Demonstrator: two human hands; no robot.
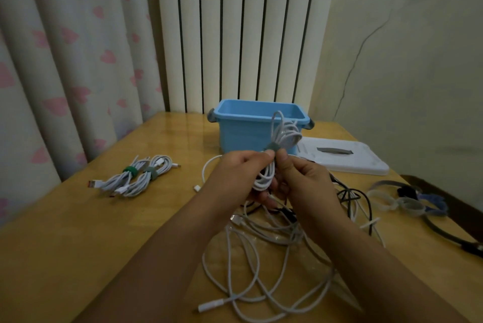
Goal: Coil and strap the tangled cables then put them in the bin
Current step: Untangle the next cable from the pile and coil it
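Observation:
My left hand (pixel 239 173) and my right hand (pixel 300 179) hold a coiled white cable (pixel 283 134) upright above the table, in front of the blue bin (pixel 235 132). A grey strap (pixel 271 146) wraps the coil's middle, and the fingertips of both hands pinch at it. The coil's lower loops hang between my palms. Below my hands lies a tangle of white and black cables (pixel 274 239). Two strapped white coils (pixel 136 176) lie at the left, one with a green strap, one with a grey strap.
The bin's white lid (pixel 347 158) lies right of the bin. Loose straps (pixel 407 202) in white, grey, black and blue sit at the table's right edge. A curtain and a radiator stand behind the wooden table (pixel 78 244).

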